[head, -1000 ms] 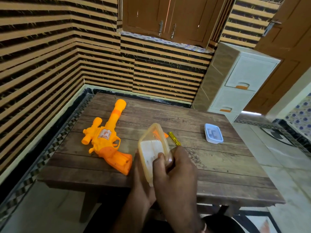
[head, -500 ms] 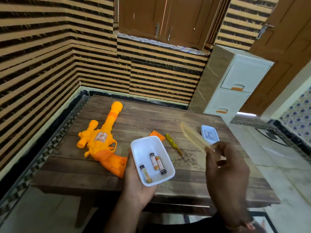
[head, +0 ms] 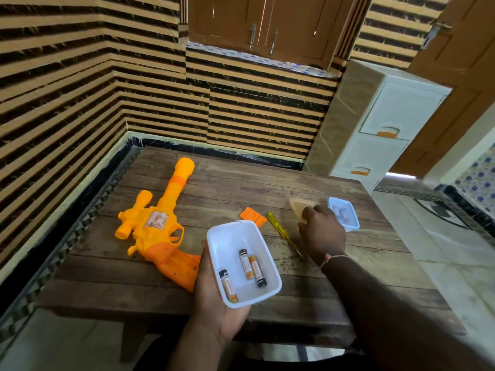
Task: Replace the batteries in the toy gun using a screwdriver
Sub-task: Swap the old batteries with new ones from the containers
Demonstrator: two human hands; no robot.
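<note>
My left hand (head: 214,298) holds an open white box (head: 227,245) from below, above the table's front edge. Three batteries (head: 250,266) lie inside it. My right hand (head: 321,231) reaches out over the table and grips the box's translucent orange lid (head: 298,206), which is low over the wood beside a small blue box (head: 345,214). The orange toy gun (head: 158,228) lies on its side at the left. A yellow-handled screwdriver (head: 278,226) and a small orange battery cover (head: 251,214) lie in the middle of the wooden table (head: 241,188).
The table stands in a corner, with striped walls at the left and back. A white drawer unit (head: 383,129) stands off the table's far right corner. Tiled floor lies to the right.
The lid came off the white box, showing the batteries. My right hand carried the lid forward and right, down toward the table beside the blue box. My left hand kept the box.
</note>
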